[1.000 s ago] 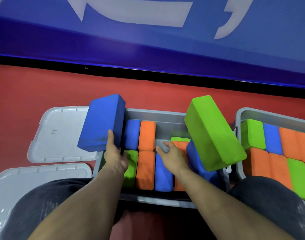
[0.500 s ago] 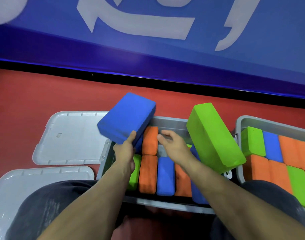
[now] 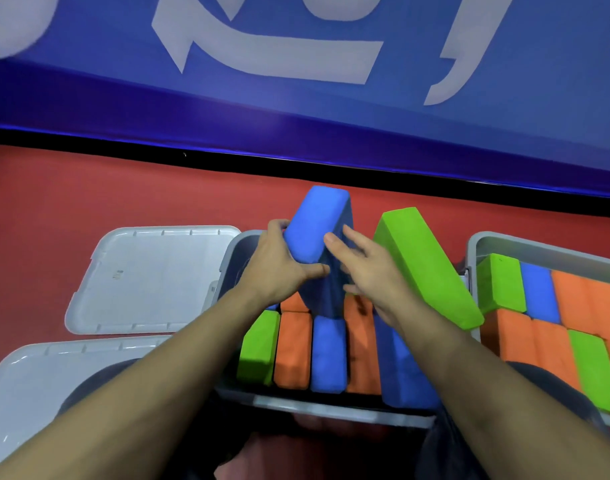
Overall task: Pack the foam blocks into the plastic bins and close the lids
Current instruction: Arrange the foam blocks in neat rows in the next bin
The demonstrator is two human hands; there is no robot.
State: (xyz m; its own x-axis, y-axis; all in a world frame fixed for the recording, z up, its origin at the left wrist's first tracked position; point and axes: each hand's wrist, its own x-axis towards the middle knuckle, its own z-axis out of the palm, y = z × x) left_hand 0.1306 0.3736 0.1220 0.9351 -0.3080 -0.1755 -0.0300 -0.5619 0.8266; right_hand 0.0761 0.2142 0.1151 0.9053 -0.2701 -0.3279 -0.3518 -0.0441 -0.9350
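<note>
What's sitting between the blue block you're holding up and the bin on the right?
In the head view, a large green foam block leans tilted between the held blue foam block and the right bin, with the right hand just before it.

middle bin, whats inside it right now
The middle bin shows a near row: green block, orange block, blue block. Both hands and the held blue block cover most of the far row.

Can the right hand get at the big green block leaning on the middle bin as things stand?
Probably yes: the right hand is beside the green block, whose near face is uncovered, though it touches the blue block.
</note>
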